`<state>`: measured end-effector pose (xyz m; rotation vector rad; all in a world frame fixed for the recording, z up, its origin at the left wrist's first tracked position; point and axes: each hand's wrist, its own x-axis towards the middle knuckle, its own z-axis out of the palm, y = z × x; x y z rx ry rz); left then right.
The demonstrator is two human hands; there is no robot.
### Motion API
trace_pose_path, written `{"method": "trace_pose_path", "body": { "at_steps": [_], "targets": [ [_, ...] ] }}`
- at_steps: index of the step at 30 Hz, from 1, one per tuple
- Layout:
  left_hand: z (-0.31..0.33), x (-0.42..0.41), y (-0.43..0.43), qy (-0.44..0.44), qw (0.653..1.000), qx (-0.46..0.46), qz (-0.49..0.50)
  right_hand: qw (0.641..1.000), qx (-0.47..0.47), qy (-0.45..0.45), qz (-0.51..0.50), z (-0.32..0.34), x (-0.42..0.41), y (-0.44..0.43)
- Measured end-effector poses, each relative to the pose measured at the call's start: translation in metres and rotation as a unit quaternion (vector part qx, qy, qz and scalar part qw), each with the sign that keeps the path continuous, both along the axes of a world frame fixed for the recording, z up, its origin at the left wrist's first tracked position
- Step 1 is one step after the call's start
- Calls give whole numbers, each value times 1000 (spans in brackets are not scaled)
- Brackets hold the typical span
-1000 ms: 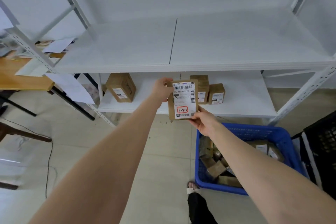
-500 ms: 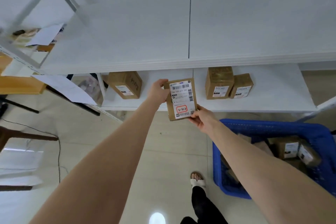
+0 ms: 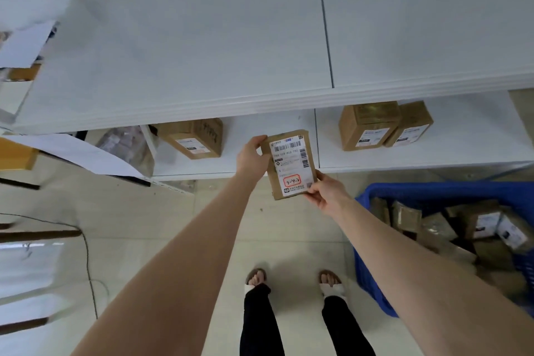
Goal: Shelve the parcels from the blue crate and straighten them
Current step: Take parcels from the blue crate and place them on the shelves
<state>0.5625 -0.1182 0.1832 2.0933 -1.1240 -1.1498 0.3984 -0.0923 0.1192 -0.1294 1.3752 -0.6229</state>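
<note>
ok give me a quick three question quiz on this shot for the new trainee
1. Count: how many brown boxes stand on the lower shelf?
2. True or false: the labelled parcel is held by both the left hand and the right hand.
3. Where does the blue crate stand?
A. on the lower shelf
B. on the floor, at the person's right
C. in the person's hands

Key: 1. three; 2. true; 3. B
</note>
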Motion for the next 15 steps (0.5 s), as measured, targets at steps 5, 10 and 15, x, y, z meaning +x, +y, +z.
{"method": "trace_pose_path", "body": {
  "at_steps": [5,10,15],
  "targets": [
    [-24,37,-26,-19,1000,-20,-10,998,-24,49,-20,-27,41,-25],
    [-63,80,-47,-40,998,-40,-40,983,-69,168,25,-70,97,-40],
    [-116,123,-69,-50,996,-66,-45,966,-130,213,63,-125,151,-67]
  ]
}}
